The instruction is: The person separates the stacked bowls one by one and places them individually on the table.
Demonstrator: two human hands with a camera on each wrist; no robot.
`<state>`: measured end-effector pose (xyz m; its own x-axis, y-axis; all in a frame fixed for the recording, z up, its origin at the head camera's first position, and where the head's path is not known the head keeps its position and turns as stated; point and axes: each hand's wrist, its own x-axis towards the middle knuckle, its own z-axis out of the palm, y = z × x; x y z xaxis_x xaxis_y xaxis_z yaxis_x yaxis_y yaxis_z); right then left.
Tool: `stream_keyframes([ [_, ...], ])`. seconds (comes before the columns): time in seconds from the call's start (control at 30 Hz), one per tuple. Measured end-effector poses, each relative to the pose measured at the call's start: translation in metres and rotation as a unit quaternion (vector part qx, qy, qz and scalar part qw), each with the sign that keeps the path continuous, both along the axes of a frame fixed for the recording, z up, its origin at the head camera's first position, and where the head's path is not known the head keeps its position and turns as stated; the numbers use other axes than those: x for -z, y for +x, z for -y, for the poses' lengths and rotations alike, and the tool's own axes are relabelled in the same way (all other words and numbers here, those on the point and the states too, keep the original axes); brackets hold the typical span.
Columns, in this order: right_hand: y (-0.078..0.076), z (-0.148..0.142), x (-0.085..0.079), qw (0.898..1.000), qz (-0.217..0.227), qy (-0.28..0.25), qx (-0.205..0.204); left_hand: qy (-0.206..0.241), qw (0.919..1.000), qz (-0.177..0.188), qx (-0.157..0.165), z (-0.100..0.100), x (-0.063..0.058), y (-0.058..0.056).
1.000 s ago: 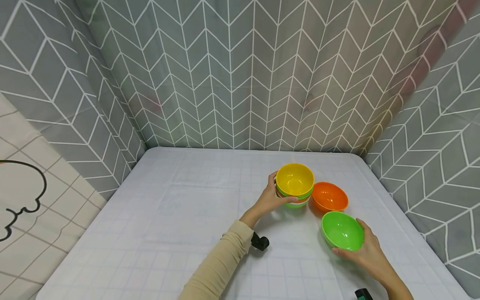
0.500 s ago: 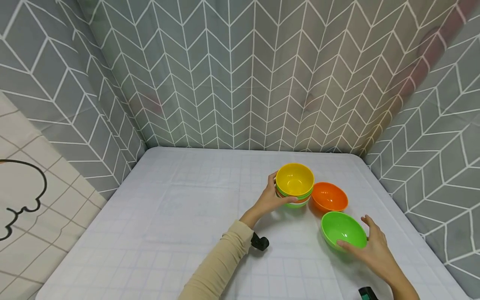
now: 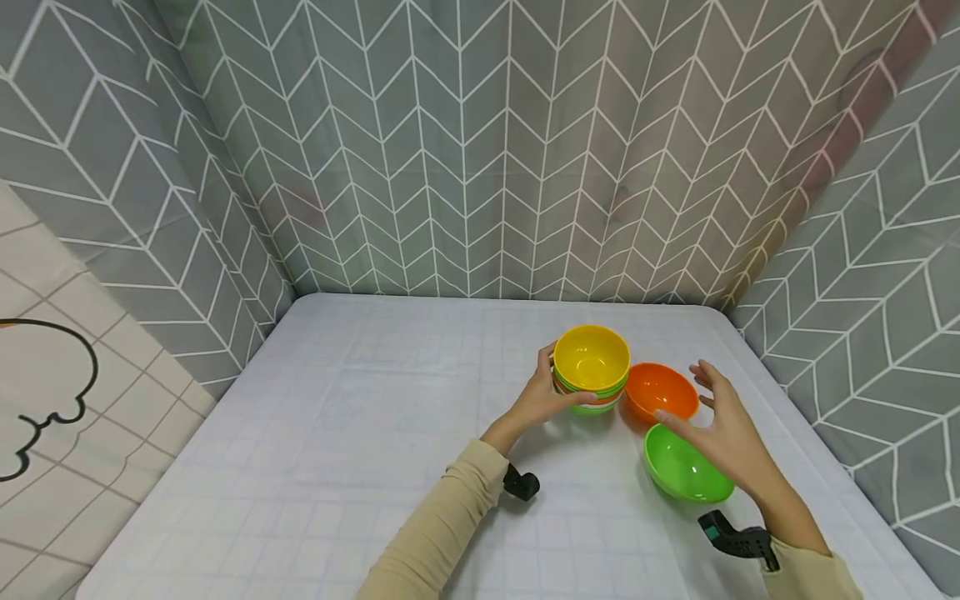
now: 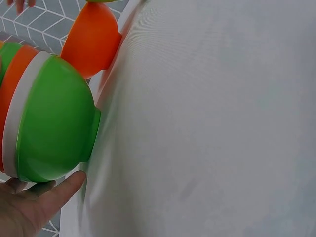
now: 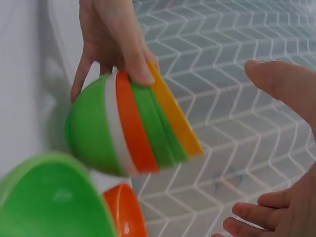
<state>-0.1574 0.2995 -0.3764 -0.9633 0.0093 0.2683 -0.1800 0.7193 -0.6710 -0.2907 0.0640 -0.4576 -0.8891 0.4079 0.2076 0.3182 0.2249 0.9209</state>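
Note:
My left hand [image 3: 542, 400] grips the side of a stack of nested bowls [image 5: 129, 128]. A yellow bowl [image 3: 592, 360] sits on top; green, orange and white rims show beneath it, with a green bowl [image 4: 59, 123] at the bottom. The stack stands on the table or very near it. Just right of the stack lies an orange bowl [image 3: 660, 388]. In front of that, a single green bowl [image 3: 684, 471] rests close by, partly hidden by my right hand. My right hand [image 3: 723, 433] hovers over these two bowls, thumb and fingers spread, holding nothing.
A white cloth covers the table [image 3: 375, 433]. Grey chevron-patterned curtains [image 3: 465, 167] enclose its back and sides. Black wrist-worn devices, such as the one on the right wrist [image 3: 738, 540], stick out near the table surface.
My right hand has let go of the single green bowl and moved up and away toward the orange bowl. The left hand and the stack stay where they were.

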Motion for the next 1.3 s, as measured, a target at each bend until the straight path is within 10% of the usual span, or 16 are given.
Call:
stream_keyframes([
  [0.63, -0.083, 0.056, -0.025, 0.977, 0.028, 0.186, -0.103, -0.001, 0.9997, -0.018, 0.019, 0.001, 0.002, 0.0],
  [0.9, -0.096, 0.064, -0.026, 0.952, 0.002, 0.292, -0.095, -0.002, 0.9994, -0.028, 0.018, 0.004, 0.001, -0.001],
  [1.3, -0.1, 0.071, -0.022, 0.956, 0.001, 0.285, -0.064, 0.009, 0.9992, -0.027, 0.027, 0.004, -0.001, 0.001],
])
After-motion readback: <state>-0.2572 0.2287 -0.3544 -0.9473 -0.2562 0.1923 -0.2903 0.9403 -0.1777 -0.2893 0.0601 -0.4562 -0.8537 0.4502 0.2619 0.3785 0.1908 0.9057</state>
